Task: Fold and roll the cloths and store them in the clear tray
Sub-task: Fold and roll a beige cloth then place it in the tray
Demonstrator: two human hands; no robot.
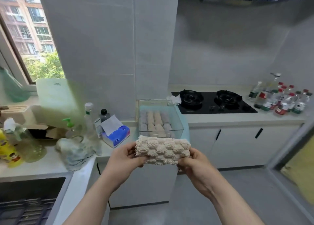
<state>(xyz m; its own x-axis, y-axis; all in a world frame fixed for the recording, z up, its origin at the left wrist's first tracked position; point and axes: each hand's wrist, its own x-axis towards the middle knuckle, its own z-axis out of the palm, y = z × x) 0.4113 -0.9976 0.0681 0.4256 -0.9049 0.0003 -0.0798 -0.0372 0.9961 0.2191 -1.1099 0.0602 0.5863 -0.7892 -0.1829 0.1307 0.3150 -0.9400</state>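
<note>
Gripping a folded cream cloth (163, 150) at either end, both hands, left (126, 156) and right (193, 163), hold it near the clear tray (178, 122).

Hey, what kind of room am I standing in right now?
Most likely a home kitchen: a black two-burner gas hob is set into the countertop, white cabinets sit below it, and a sink shows at lower left.

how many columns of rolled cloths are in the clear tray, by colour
grey columns of rolled cloths: 2
beige columns of rolled cloths: 2
total: 4 columns in the clear plastic tray
</note>
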